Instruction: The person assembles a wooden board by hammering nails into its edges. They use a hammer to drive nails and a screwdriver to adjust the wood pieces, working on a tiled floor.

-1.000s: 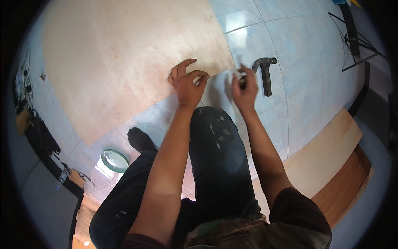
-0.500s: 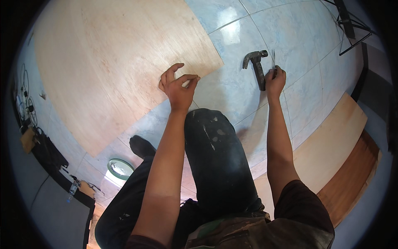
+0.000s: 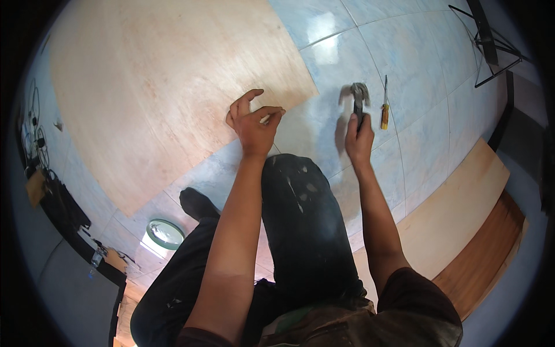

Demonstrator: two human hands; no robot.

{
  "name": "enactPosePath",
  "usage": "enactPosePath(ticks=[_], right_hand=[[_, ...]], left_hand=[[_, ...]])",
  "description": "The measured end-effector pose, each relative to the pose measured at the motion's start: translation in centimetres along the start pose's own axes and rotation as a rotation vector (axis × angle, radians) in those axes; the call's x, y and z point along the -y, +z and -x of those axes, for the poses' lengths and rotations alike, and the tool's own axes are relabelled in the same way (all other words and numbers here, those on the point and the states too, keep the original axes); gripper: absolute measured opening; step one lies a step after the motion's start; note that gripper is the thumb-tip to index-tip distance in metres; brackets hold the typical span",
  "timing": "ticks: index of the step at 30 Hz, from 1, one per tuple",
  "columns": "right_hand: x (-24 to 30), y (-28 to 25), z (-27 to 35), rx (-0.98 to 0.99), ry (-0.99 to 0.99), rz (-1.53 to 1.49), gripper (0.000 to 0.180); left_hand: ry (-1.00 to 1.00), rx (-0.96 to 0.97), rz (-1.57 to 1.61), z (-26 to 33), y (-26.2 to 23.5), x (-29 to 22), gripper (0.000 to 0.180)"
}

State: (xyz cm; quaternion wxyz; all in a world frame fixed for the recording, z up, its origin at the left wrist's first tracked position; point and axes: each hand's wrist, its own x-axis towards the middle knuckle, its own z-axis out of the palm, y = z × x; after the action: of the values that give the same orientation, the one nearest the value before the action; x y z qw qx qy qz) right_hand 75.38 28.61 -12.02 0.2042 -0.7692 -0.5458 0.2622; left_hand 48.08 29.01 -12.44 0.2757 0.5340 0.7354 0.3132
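My right hand (image 3: pixel 361 141) is wrapped round the dark handle of a claw hammer (image 3: pixel 359 92), its head pointing away from me. Just right of it a screwdriver (image 3: pixel 384 115) with an amber handle lies on the tiles, its shaft pointing away. Over the near right part of a large plywood sheet (image 3: pixel 150 92) is my left hand (image 3: pixel 255 124). Its thumb and forefinger are pinched together and another finger is raised; whatever is between the tips is too small to name.
Pale blue tiles (image 3: pixel 416 58) form the floor. A round green-rimmed object (image 3: pixel 165 233) lies by my left leg. More wooden boards (image 3: pixel 457 202) lie at the right, and a black metal stand (image 3: pixel 491 52) is at the far right. Cables (image 3: pixel 36 130) run along the left.
My right hand has let go of the screwdriver, left it on the tiles, and moved left to grip the hammer, which has turned. My left hand keeps its pinch.
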Motion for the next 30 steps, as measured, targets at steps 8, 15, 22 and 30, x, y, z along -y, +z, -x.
enactPosePath(ticks=[8, 15, 22, 30], right_hand=[[8.6, 0.3, 5.8, 0.496, -0.148, -0.25, 0.046], [10.6, 0.9, 6.8, 0.549, -0.157, -0.015, 0.042], [11.2, 1.5, 6.2, 0.551, -0.183, 0.133, 0.04], [11.3, 1.6, 6.2, 0.519, -0.18, 0.167, 0.04]], left_hand=[[0.016, -0.025, 0.011, 0.1, 0.2, 0.4, 0.011], [0.009, -0.028, 0.018, 0.2, 0.4, 0.6, 0.019], [0.014, -0.035, 0.013, 0.2, 0.4, 1.1, 0.017], [0.015, -0.029, 0.018, 0.3, 0.3, 1.1, 0.012]])
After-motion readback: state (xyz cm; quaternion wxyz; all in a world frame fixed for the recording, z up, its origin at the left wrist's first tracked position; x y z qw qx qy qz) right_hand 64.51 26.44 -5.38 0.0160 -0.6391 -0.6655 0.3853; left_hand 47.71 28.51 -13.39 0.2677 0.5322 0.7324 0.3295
